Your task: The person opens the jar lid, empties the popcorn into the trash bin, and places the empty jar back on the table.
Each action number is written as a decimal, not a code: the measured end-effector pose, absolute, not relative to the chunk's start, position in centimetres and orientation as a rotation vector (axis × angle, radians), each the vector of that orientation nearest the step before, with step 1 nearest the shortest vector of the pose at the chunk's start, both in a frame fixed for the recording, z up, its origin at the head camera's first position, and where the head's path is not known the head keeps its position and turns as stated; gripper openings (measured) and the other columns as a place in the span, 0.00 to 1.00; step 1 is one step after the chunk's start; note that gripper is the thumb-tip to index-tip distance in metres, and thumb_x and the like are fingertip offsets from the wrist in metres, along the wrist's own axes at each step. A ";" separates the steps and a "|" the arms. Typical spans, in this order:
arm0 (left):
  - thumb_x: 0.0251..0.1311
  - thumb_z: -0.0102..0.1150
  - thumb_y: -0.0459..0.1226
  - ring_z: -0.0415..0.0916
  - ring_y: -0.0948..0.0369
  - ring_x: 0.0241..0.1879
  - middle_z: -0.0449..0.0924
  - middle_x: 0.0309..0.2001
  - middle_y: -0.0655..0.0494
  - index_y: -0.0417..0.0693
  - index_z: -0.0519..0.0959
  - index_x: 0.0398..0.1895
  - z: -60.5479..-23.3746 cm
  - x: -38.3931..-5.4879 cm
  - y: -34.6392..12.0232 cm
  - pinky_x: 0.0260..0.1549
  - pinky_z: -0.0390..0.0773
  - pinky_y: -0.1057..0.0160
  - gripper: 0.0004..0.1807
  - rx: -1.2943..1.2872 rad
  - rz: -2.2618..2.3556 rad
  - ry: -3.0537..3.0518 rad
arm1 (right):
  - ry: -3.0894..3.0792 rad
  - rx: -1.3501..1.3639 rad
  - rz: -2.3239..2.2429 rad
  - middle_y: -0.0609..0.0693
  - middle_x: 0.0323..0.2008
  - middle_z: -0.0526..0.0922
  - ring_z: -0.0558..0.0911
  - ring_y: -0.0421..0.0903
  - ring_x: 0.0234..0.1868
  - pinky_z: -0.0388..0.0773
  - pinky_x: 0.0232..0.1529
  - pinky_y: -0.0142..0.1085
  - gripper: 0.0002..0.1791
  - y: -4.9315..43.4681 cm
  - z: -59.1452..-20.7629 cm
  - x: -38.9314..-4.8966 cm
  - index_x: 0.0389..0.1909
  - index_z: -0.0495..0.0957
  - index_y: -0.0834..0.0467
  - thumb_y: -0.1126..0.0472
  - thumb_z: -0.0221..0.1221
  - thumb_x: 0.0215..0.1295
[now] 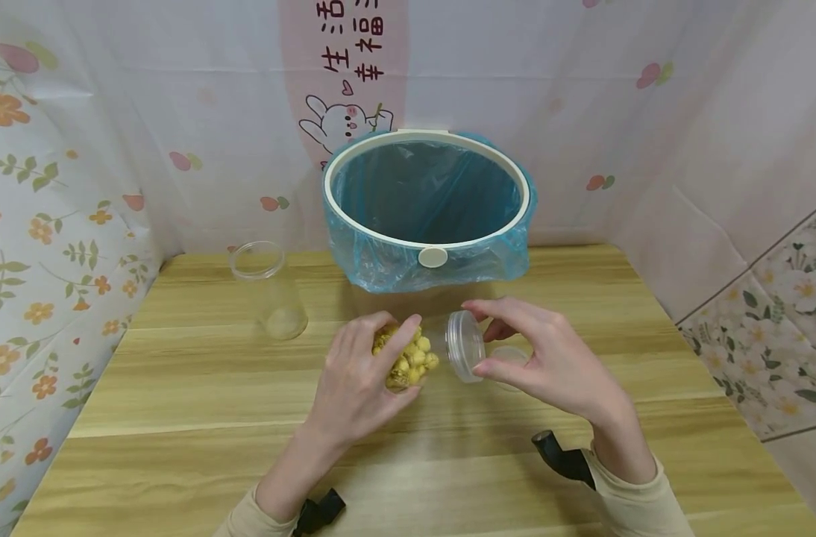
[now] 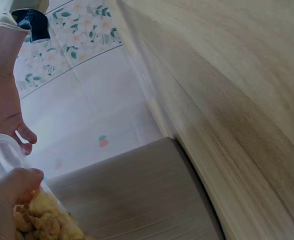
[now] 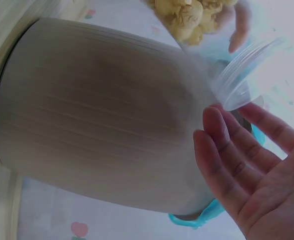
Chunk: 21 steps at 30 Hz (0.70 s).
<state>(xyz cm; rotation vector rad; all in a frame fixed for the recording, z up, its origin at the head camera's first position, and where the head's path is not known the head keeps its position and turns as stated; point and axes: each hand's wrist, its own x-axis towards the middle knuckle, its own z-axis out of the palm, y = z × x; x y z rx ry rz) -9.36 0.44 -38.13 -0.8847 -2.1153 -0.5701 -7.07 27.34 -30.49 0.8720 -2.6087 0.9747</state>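
My left hand [image 1: 361, 377] grips a clear plastic jar [image 1: 453, 347] lying tilted, its mouth end toward the right. Yellow popcorn [image 1: 408, 362] fills the base end, and the left wrist view shows the popcorn [image 2: 44, 220] beyond my thumb. My right hand [image 1: 559, 362] holds the ribbed mouth end between thumb and fingertips. In the right wrist view my forefinger meets that rim [image 3: 236, 90], with the other fingers loosely bent below. Whether a lid is on it, I cannot tell. A round clear disc [image 1: 512, 353] lies on the table, partly behind my right hand.
Behind the hands stands a bin with a cream rim [image 1: 421, 136] and a blue bag [image 1: 374, 268] folded over it. An uncovered clear jar [image 1: 270, 294] stands upright at the left on the wooden table [image 1: 200, 403]. Patterned sheets [image 1: 213, 112] hang around the table.
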 end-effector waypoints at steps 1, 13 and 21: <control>0.40 0.78 0.49 0.76 0.52 0.50 0.76 0.52 0.46 0.56 0.75 0.67 -38.1 -9.3 0.5 0.50 0.81 0.50 0.44 -0.879 -0.552 -2.115 | -2.609 0.868 0.967 0.42 0.55 0.85 0.86 0.37 0.43 0.84 0.48 0.32 0.38 27.3 -30.5 -7.0 0.67 0.76 0.49 0.57 0.77 0.53; 0.43 0.76 0.49 0.77 0.51 0.52 0.80 0.55 0.49 0.55 0.76 0.66 -37.8 -8.7 0.9 0.49 0.79 0.53 0.41 -0.830 -0.450 -2.107 | -2.607 0.835 0.943 0.42 0.53 0.85 0.87 0.36 0.39 0.86 0.42 0.36 0.38 26.6 -30.4 -6.6 0.67 0.76 0.50 0.56 0.78 0.52; 0.43 0.75 0.48 0.77 0.51 0.51 0.82 0.54 0.50 0.54 0.76 0.66 -37.8 -8.6 0.9 0.48 0.79 0.53 0.41 -0.830 -0.457 -2.104 | -2.598 0.852 0.932 0.42 0.52 0.85 0.86 0.35 0.39 0.86 0.44 0.35 0.37 26.6 -30.7 -6.9 0.66 0.76 0.50 0.56 0.77 0.53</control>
